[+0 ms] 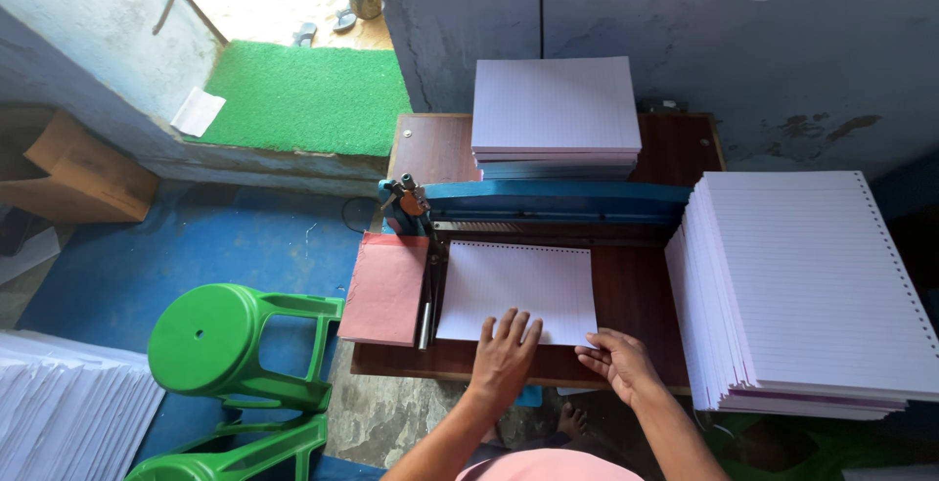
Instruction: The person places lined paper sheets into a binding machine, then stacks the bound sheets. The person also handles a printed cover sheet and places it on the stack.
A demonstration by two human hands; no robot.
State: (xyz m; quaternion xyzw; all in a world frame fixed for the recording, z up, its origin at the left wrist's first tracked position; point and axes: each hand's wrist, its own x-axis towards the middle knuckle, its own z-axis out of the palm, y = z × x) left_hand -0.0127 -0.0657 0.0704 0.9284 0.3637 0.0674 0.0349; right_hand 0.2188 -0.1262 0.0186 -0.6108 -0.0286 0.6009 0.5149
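Head view, looking down on a brown wooden tabletop [646, 295] set against a grey wall [685, 31]. A thin stack of ruled sheets [518, 280] lies flat near the middle of the tabletop, its far edge tucked under the blue punching machine [558, 202] that spans the tabletop from left to right. The left hand [504, 354] rests palm down on the near edge of the sheets, fingers spread, its grip open and pressing rather than clasping. The right hand [618, 362] sits just beside it at the near right corner of the sheets, fingers curled at the paper's edge; whether its grip pinches the paper cannot be told. A tall pile of punched ruled paper [812, 285] occupies the right side of the tabletop. A second, smaller paper pile [556, 109] lies on the far side, beyond the machine. A pink-red card [386, 285] hangs over the left edge. On the blue floor [156, 256] to the left stands a green plastic stool [235, 344], with a green mat [303, 99] farther off.
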